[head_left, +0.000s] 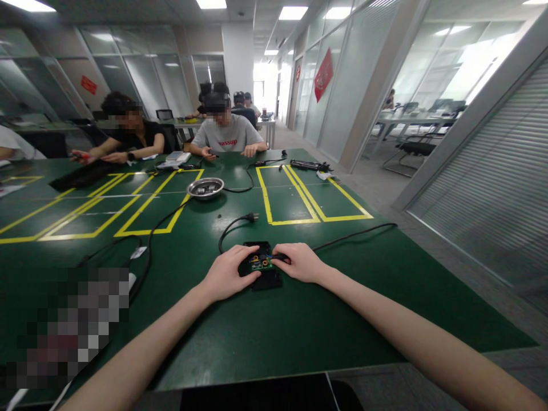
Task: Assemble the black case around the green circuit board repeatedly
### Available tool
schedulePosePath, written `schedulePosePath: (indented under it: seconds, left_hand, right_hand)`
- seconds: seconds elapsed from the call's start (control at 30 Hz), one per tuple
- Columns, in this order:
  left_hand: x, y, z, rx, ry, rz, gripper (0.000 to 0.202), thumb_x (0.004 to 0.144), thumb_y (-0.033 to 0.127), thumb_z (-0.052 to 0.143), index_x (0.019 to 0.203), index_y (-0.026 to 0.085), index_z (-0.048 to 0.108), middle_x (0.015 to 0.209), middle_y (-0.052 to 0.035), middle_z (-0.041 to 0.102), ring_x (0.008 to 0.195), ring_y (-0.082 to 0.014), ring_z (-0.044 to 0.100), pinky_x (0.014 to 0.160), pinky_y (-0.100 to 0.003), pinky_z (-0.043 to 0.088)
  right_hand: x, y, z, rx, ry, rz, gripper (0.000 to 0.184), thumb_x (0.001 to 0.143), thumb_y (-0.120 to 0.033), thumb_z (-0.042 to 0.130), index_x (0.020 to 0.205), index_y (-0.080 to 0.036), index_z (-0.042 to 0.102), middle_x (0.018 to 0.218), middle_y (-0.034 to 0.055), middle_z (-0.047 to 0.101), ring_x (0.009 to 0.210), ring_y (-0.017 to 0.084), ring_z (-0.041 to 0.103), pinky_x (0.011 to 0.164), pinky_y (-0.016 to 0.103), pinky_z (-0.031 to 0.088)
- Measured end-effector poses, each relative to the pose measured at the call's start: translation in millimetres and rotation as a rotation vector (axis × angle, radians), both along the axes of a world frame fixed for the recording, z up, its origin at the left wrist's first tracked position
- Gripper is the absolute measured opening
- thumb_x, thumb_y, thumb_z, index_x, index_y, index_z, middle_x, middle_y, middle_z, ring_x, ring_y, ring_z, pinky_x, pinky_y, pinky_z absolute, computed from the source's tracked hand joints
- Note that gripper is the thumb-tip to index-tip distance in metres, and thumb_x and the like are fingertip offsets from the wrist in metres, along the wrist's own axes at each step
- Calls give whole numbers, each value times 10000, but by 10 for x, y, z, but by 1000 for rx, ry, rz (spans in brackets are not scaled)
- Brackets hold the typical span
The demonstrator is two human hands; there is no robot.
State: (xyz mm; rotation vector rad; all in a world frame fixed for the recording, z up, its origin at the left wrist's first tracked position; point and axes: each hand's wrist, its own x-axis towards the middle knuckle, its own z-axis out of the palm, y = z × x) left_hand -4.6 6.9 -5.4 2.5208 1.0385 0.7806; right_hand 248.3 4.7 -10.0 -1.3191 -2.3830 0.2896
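A small black opened device [263, 273] with a green circuit board [261, 262] showing inside lies on the green table [299, 325] just in front of me. My left hand [229, 273] is curled round its left side, thumb and fingers on the case. My right hand [299, 262] is closed at its right edge, fingers pinched on something small and dark against the board that I cannot make out. A black cable [355, 234] runs off from under my right hand to the right.
A black power plug on a cord [250, 217] lies just beyond the device. Farther off sit a metal bowl [206, 188] and yellow taped rectangles [299, 200]. Two people sit at the far side. A dark tool [310, 165] lies at the far right.
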Motion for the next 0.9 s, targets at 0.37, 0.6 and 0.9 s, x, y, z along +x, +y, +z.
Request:
schedulePosePath:
  seconds: [0.37,0.6,0.9]
  left_hand:
    - [-39,49,18,-12,-88,-5,440,885,420,714,1287,251,658,1311,-81,701,1205,-266,671,1062,-401,539]
    - [-234,175,58,-22,-25,-53,108,903,263,646,966,207,714,972,-51,729,920,-205,694,847,-317,558]
    - [-174,-18,200,-2,-28,-106,95,865,196,566,830,175,652,711,8,605,627,-119,551,618,-226,434]
  right_hand:
    - [-24,-9,7,0,-76,-9,80,987,-285,626,992,-213,660,797,23,713,711,182,660,633,262,363]
    - [-6,9,-4,2,-87,4,130,1017,-317,592,1014,-210,665,881,56,751,760,194,694,649,264,386]
    - [75,-116,90,91,175,156,137,958,-288,583,1011,-186,656,751,10,678,572,126,561,590,242,385]
